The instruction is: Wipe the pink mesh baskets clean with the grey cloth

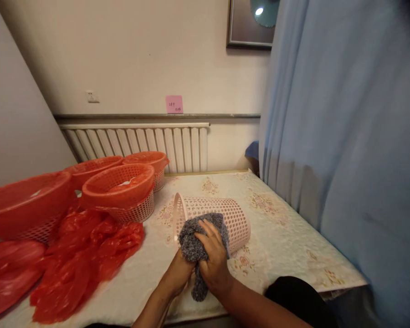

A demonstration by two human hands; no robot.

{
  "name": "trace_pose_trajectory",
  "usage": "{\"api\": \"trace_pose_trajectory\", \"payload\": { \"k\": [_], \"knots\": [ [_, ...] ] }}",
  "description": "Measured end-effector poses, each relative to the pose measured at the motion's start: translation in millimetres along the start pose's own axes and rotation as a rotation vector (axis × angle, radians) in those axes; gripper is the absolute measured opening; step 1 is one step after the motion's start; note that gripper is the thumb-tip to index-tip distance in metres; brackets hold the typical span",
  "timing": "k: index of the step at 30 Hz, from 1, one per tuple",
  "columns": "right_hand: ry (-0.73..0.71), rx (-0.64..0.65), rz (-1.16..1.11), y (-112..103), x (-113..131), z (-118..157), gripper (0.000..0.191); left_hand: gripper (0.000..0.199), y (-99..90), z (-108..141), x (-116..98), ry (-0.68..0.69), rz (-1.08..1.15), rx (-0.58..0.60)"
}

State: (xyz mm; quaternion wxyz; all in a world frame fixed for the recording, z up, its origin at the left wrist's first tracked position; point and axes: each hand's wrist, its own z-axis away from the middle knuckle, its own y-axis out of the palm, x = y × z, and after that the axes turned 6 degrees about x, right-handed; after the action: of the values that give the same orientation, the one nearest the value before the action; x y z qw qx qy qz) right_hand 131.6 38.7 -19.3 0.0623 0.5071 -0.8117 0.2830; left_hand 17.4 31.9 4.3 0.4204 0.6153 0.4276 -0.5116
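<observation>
A grey fuzzy cloth (194, 232) is bunched between my hands, in front of a pink perforated basket (237, 221) that lies on its side with its opening to the left. My right hand (213, 257) grips the cloth from the right, fingers curved over its top. On the left, my left hand (181, 269) is wrapped in or under the cloth, and its fingers are hidden. One end of the cloth hangs below my hands.
Several baskets (141, 212) lined with red bags stand at the left. Crumpled red bags (85, 248) lie before them on the flowered cover (280, 246). A blue curtain (328, 118) hangs at the right, and a radiator (177, 143) is behind.
</observation>
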Motion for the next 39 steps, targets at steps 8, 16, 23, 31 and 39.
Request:
{"api": "trace_pose_trajectory", "payload": {
  "k": [8, 16, 23, 31, 39],
  "knots": [
    [0.008, 0.020, 0.033, -17.0, -6.8, -19.7, 0.059, 0.045, 4.4, 18.7, 30.2, 0.014, -0.056, 0.130],
    [0.008, 0.035, 0.058, -19.0, -5.4, -15.9, 0.058, 0.041, 12.7, 13.7, 17.5, -0.006, -0.003, 0.026],
    [0.081, 0.039, 0.130, -31.1, -54.4, -28.1, 0.056, 0.058, 19.3, 4.7, -0.7, -0.022, 0.171, 0.003],
    [0.598, -0.201, 0.345, -76.9, -135.3, -25.3, 0.039, 0.058, 11.5, 2.6, -0.6, -0.029, 0.053, 0.022],
    [0.299, -0.137, 0.198, -31.5, -62.2, -12.2, 0.051, 0.059, 2.0, -7.3, 7.5, -0.048, 0.112, 0.053]
  ]
}}
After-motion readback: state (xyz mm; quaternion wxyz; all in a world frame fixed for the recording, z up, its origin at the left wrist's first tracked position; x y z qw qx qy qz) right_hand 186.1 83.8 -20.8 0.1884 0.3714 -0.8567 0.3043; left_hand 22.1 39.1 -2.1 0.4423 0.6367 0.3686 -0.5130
